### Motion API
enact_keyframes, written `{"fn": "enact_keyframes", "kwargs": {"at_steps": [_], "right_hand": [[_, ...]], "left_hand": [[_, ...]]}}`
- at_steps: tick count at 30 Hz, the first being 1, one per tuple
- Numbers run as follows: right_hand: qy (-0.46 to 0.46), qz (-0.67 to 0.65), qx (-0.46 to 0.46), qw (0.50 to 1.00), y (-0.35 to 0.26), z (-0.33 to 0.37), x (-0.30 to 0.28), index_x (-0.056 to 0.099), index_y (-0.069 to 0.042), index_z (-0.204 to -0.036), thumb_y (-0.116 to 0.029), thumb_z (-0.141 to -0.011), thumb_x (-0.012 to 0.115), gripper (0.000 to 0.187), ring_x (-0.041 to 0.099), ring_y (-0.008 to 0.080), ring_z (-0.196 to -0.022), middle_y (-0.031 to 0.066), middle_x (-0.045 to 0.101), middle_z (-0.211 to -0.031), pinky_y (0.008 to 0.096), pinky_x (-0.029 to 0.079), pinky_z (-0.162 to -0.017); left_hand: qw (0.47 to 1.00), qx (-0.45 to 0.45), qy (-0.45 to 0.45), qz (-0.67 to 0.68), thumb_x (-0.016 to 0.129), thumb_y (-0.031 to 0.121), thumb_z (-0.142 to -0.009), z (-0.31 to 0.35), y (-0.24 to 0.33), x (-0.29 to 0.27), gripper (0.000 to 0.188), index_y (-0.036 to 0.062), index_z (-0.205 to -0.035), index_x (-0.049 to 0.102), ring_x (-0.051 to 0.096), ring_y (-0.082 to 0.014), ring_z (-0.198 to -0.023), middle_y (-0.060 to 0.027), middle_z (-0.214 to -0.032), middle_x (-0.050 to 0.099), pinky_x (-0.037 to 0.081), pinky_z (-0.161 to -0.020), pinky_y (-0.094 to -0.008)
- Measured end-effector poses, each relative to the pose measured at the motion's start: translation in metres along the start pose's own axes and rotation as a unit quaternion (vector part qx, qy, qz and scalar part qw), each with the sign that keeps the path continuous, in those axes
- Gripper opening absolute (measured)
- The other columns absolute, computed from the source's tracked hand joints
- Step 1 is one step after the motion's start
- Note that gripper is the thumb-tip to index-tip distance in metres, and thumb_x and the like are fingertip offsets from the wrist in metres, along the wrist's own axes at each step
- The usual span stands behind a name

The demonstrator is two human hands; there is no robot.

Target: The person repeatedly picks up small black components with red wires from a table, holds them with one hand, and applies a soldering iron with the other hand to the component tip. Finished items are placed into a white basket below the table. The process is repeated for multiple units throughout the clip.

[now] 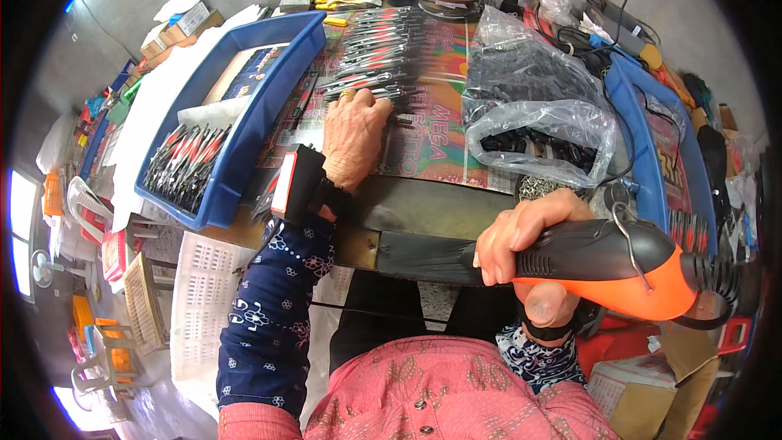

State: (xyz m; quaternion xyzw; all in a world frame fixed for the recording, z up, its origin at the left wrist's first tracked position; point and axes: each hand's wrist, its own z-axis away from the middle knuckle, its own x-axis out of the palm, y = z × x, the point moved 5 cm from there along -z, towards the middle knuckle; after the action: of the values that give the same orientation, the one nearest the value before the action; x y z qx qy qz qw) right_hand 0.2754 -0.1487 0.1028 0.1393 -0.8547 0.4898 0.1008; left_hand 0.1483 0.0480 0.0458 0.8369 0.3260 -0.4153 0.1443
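Note:
A long row of pens in black, red and silver lies side by side on a printed sheet. At the near end of this row is my left hand, its fingers curled down onto a pen; the fingertips are hidden beneath the hand. A dark end pokes out just right of the fingers. My right hand is wrapped around a corded orange and black electric hand tool at the near table edge. The tool lies roughly level, with a wire hanging loop and a coiled cord at its right end.
Left of the row stands a blue tray with a bundle of pens. To the right lies a clear plastic bag of dark parts, beside small metal pieces and another blue tray. A brown disc sits at the back.

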Motion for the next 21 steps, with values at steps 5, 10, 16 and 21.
{"fn": "enact_keyframes", "kwargs": {"at_steps": [5,10,16,21], "right_hand": [[0.007,0.003,0.001,1.0,0.002,0.002,-0.003,0.046,-0.002,-0.09,-0.033,-0.062,0.085,0.057,0.054,0.0195,-0.053,0.0084,0.053,-0.063,0.0338,0.048,-0.055],[0.038,-0.01,0.016,0.999,0.001,0.003,-0.002,0.046,-0.002,-0.089,-0.034,-0.061,0.085,0.057,0.054,0.0193,-0.052,0.0078,0.053,-0.062,0.0339,0.048,-0.054],[0.064,-0.03,0.002,0.998,-0.004,0.004,0.004,0.047,-0.002,-0.088,-0.034,-0.059,0.086,0.058,0.055,0.0204,-0.052,0.0082,0.053,-0.061,0.0346,0.048,-0.053],[0.039,-0.024,-0.015,0.999,-0.01,0.004,0.009,0.047,-0.003,-0.088,-0.036,-0.059,0.085,0.058,0.055,0.0212,-0.051,0.0086,0.054,-0.061,0.0355,0.048,-0.053]], "left_hand": [[0.999,0.034,0.014,-0.004,0.054,0.01,-0.077,0.002,0.006,-0.001,0.006,0.0096,-0.082,0.057,0.053,-0.0276,-0.088,-0.008,-0.081,0.054,0.038,-0.073,-0.0404],[0.996,0.085,0.013,0.029,0.053,0.008,-0.076,0.011,0.022,-0.01,0.01,0.0084,-0.086,0.053,0.054,-0.0273,-0.087,-0.0072,-0.078,0.054,0.036,-0.077,-0.0396],[0.991,0.107,-0.003,0.079,0.053,0.004,-0.077,0.013,0.028,-0.02,0.018,0.0066,-0.094,0.05,0.053,-0.0286,-0.09,-0.009,-0.08,0.055,0.037,-0.081,-0.0397],[0.986,0.104,0.024,0.13,0.056,0.003,-0.078,0.018,0.039,-0.033,0.024,0.0063,-0.102,0.053,0.054,-0.0303,-0.089,-0.0117,-0.086,0.057,0.04,-0.081,-0.0401]]}}
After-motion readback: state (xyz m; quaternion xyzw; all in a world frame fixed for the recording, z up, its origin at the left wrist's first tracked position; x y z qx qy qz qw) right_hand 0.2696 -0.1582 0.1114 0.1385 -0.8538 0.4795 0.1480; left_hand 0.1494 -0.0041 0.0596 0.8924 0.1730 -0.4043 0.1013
